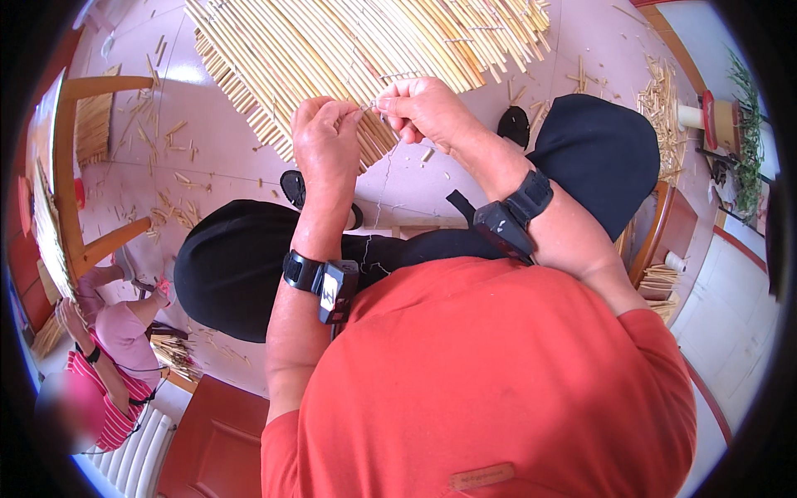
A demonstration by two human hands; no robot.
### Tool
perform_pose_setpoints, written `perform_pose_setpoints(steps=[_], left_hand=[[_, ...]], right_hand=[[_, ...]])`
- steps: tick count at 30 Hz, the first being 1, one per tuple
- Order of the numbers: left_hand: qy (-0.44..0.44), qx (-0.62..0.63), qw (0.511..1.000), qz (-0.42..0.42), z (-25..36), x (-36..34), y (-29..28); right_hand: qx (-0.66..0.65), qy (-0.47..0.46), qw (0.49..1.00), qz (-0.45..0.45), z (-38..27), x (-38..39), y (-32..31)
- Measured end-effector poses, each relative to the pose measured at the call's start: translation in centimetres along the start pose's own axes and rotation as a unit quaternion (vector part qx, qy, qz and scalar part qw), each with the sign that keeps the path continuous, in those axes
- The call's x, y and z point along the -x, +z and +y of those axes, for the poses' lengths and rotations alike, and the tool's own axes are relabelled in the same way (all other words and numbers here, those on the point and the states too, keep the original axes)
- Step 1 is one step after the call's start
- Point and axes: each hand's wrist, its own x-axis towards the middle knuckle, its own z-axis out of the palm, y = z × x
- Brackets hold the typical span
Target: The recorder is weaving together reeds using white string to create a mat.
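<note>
A mat of pale yellow reed stalks [307, 58], tied together with thin cord, spreads out in front of me. Over its near edge, my left hand [326, 137] is closed, with thumb and forefinger pinched together on a thin grey string. My right hand [427, 112] faces it a short way off, also pinching the string between its fingertips. A loose length of the string [388, 178] dangles from between the hands toward my lap. Whether a knot lies between the fingertips is too small to tell.
Cut reed pieces [176, 129] litter the tiled floor, with a larger heap [660, 108] at the right. On the left, another person [116, 357] sits beside a wooden frame [75, 183], one hand on a reed mat. A potted plant [747, 141] stands far right.
</note>
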Motion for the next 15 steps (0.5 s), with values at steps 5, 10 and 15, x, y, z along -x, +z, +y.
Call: perform_pose_setpoints(steps=[5,10,15], left_hand=[[-0.002,-0.008,1.000,-0.010,-0.4,0.0,-0.2],[0.007,0.000,1.000,-0.003,-0.8,-0.4,0.1],[0.019,-0.004,1.000,0.000,-0.9,-0.6,-0.1]], right_hand=[[0.045,0.012,0.999,0.006,-0.1,-0.4,0.4],[0.114,0.026,0.993,-0.002,-1.0,-0.8,0.9],[0.124,0.031,0.992,-0.009,-1.2,-1.1,1.4]])
